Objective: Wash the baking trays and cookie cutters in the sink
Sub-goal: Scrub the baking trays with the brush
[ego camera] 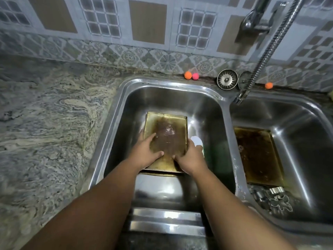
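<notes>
Counter [45, 123]: grey w/ cream & blue-grey marble swirls. Sink [162, 83]: shiny silver steel, both basins. Left-basin tray [167, 130]: gold-yellow rim, dark brown stain across the mid. Right-basin tray [255, 156]: brown-black blotches, gold at edges. Cookie cutters [275, 197]: silver. Wall tiles [147, 20]: pale blue-grey w/ tan rectangles & grid squares. Border band [129, 55] below: grey-green floral & diamond motifs. At counter's back edge: orange ball [188, 75], pink ball [195, 76], 2nd orange ball [268, 85]. Strainer [227, 79] & hose [270, 44]: chrome, hose ribbed.
</notes>
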